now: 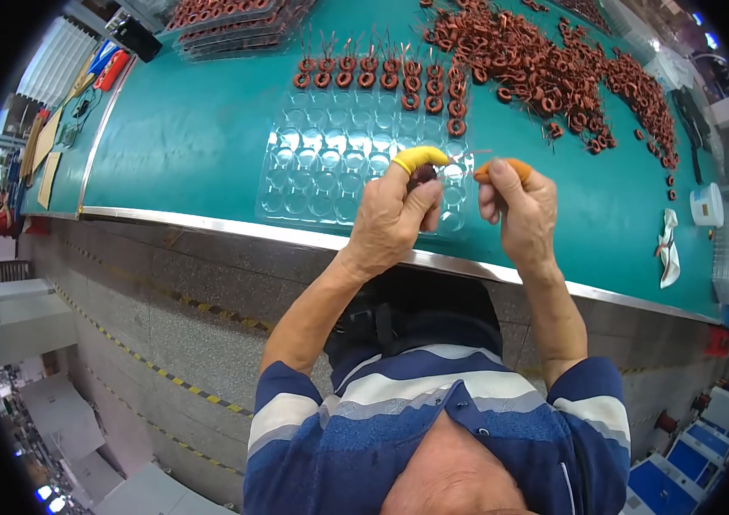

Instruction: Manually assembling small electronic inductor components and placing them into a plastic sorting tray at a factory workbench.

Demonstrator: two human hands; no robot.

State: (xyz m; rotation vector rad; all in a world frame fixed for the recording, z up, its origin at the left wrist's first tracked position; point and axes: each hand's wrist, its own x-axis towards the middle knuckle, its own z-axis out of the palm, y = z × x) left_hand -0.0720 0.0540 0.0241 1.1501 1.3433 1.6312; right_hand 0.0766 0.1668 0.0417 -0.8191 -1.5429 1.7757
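My left hand (390, 219), with a yellow finger cot on the index finger, is closed around a dark red-brown wire-wound ring coil (422, 176). A thin copper-coloured wire (480, 152) sticks out to the right between the hands. My right hand (523, 206) wears an orange finger cot and has thumb and index finger pressed together just right of the coil; what they pinch is too small to make out. Under the left hand lies a clear plastic tray (274, 184) with round pockets. Several ring coils (345, 79) stand in its far rows and right columns, wire leads pointing away.
A large heap of loose ring coils (528, 56) covers the far right of the green table (184, 146). Stacked filled trays (231, 30) stand at the far left. A white tub (707, 206) and a white cloth-like piece (668, 249) are at the right. A metal edge (210, 223) runs along the front.
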